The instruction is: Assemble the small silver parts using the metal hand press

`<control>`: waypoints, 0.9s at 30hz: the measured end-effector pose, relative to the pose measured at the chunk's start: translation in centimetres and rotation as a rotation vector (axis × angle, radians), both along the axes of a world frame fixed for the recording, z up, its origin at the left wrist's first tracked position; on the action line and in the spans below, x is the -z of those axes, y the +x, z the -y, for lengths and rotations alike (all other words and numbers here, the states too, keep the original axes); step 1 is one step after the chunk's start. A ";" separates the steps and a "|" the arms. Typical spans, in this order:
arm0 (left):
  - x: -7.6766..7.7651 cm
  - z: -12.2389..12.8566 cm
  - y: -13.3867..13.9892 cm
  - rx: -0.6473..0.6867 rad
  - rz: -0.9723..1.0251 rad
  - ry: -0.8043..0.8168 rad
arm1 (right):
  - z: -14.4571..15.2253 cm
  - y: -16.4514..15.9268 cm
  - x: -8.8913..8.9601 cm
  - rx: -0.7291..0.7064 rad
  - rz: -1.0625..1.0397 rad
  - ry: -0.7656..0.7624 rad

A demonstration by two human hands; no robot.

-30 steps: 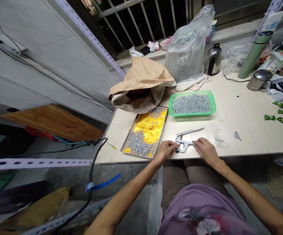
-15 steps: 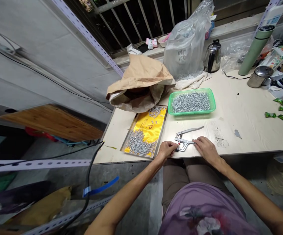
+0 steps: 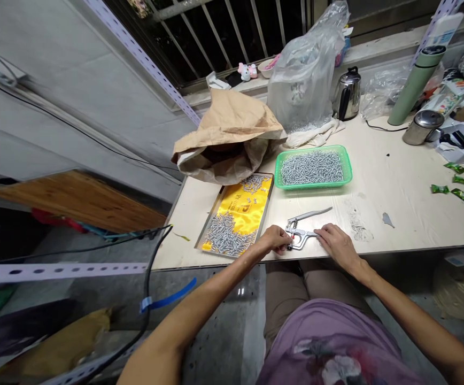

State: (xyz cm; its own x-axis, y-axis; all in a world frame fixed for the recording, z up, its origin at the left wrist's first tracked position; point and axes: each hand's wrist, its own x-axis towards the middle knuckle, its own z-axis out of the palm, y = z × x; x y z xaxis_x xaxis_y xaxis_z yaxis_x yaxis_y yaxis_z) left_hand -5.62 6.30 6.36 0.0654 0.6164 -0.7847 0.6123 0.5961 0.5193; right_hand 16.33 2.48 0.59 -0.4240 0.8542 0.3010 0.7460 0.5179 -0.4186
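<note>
Pliers of silver metal (image 3: 301,234) lie spread on the pale wooden tabletop (image 3: 380,176); the right hand (image 3: 338,245) grips one handle (image 3: 311,233), the left hand (image 3: 274,239) pinches at the head. The left wrist (image 3: 258,249) has shifted, overlapping the shallow yellow-lined tray (image 3: 258,214), whose lettering (image 3: 243,206) partly reads "Pr".

Only 1 text can be partly read: dark lettering (image 3: 237,206) on the yellow sheet (image 3: 259,199) in the shallow tray (image 3: 211,215). It stands sideways, with a capital "P" and what looks like "com"; the other letters are too blurred. Beside it sits 1 dark emblem (image 3: 246,208), apparently a "P". The clear plastic bag (image 3: 302,69) bears 1 faint, illegible mark, and the white bottle (image 3: 445,28) carries bluish print too small to read.
</note>
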 end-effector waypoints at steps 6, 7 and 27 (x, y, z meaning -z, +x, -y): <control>0.4 0.7 -0.3 -0.027 0.069 -0.084 | -1.6 0.7 -1.0 -0.045 0.110 -0.048; 0.6 1.0 -0.3 -0.032 0.079 -0.093 | -2.2 0.8 -1.2 -0.062 0.139 -0.045; 1.7 2.9 -0.2 -0.196 0.123 -0.109 | -8.8 -1.0 -2.9 -0.154 0.376 -0.062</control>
